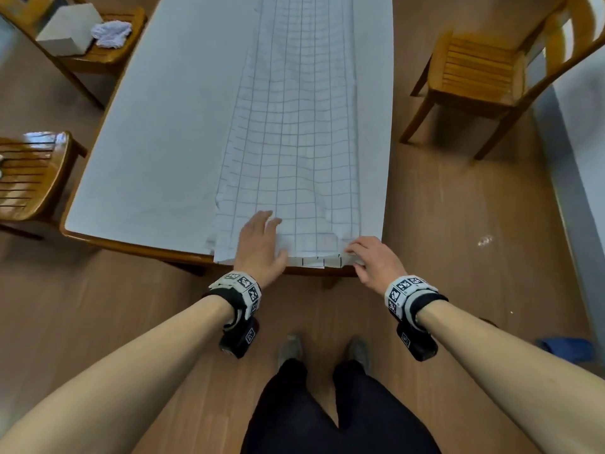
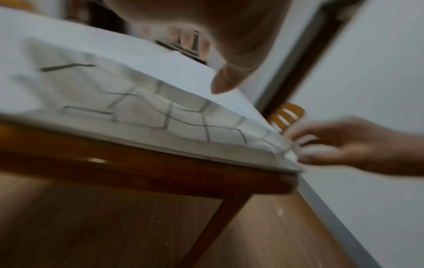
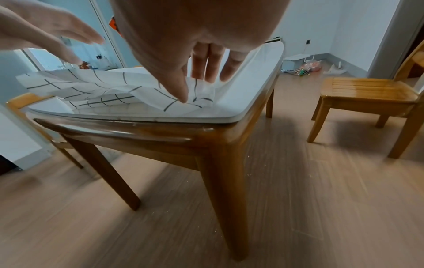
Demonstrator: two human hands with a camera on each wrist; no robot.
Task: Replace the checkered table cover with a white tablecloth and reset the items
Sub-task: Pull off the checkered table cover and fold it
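The checkered table cover (image 1: 294, 142) lies folded into a long strip along the right half of the white-topped wooden table (image 1: 147, 126). Its near end overhangs the table's front edge slightly. My left hand (image 1: 258, 240) lies over the strip's near left part with fingers straight and spread. In the right wrist view the left hand (image 3: 45, 32) looks slightly above the cloth. My right hand (image 1: 370, 257) is at the near right corner, thumb and fingers pinching the cover's (image 3: 103, 88) crumpled edge. The left wrist view shows the stacked layers of the cover (image 2: 183, 117), blurred, with the right hand (image 2: 344, 145) at their end.
A wooden chair at the far left carries a white box (image 1: 68, 31) and a crumpled whitish cloth (image 1: 111, 32). Another chair (image 1: 29, 178) stands at the near left and a third chair (image 1: 474, 70) at the right. A blue object (image 1: 566, 348) lies on the floor by the right wall.
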